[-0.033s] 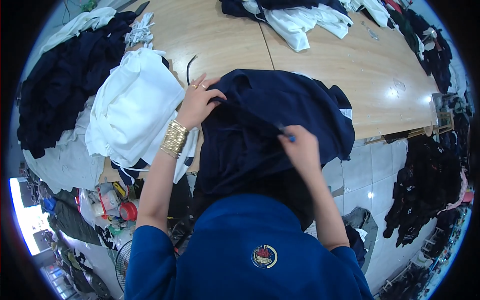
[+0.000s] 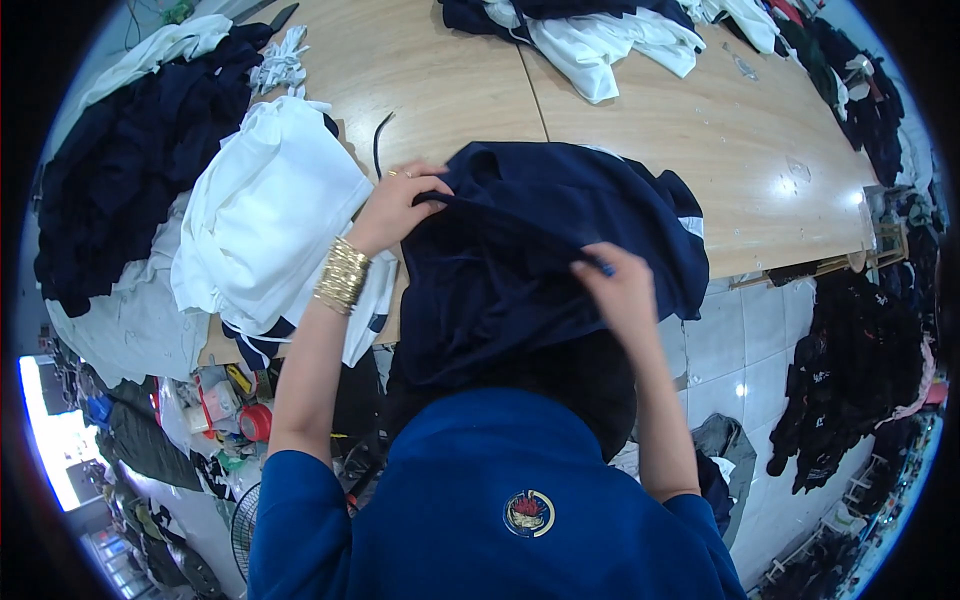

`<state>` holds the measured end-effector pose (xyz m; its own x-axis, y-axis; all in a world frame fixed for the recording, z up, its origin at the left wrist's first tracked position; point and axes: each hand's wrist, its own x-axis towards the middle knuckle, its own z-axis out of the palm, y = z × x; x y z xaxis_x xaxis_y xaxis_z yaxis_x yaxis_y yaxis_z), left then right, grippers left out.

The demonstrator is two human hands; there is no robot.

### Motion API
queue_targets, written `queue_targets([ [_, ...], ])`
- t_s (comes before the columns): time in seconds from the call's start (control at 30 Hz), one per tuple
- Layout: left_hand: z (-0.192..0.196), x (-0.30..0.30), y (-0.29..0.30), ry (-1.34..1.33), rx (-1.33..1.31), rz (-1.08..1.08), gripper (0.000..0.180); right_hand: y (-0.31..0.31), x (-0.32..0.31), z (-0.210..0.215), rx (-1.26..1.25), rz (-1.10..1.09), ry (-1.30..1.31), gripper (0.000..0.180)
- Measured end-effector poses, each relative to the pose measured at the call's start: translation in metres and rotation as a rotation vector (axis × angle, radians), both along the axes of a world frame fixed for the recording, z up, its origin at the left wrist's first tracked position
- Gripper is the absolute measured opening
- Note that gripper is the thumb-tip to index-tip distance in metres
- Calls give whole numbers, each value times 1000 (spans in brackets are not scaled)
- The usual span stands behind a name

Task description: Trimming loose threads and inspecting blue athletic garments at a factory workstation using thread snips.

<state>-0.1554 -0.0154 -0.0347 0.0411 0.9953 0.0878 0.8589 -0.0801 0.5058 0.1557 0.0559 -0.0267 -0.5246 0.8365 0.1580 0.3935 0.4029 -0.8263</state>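
A navy garment (image 2: 520,240) lies bunched at the table's near edge and hangs down in front of me. My left hand (image 2: 402,205) pinches the garment's edge at its upper left corner, fingers bent over the cloth. A wide gold bracelet (image 2: 342,276) circles that wrist. My right hand (image 2: 622,290) is closed around a small blue tool (image 2: 603,266), of which only a bit shows between the fingers; its kind is hidden. That hand rests at the right end of a raised fold running from the left hand. A dark cord (image 2: 378,140) lies on the table beyond the left hand.
White garments (image 2: 270,220) are piled left of the navy one, with dark clothes (image 2: 130,170) farther left. More white and navy clothing (image 2: 605,45) lies at the table's (image 2: 680,130) far side. A fan (image 2: 243,530) stands low at the left.
My right hand has shifted right along the fold, and the tool's grey tip no longer shows. My left hand has moved slightly down; the fold between the hands looks straighter.
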Motion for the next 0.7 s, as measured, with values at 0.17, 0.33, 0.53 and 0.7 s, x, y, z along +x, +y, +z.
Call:
queue_targets([
  [0.17, 75, 35, -10, -798, -386, 52, 28, 40, 61, 52, -831, -296, 566, 16],
  [0.33, 96, 48, -14, -1001, -489, 23, 39, 47, 91, 71, -730, -335, 601, 15],
  [0.53, 103, 47, -12, -946, -529, -9, 38, 43, 106, 85, -682, -385, 594, 16],
  [0.7, 109, 51, -10, -893, -534, -52, 38, 44, 114, 86, -639, -431, 566, 18],
])
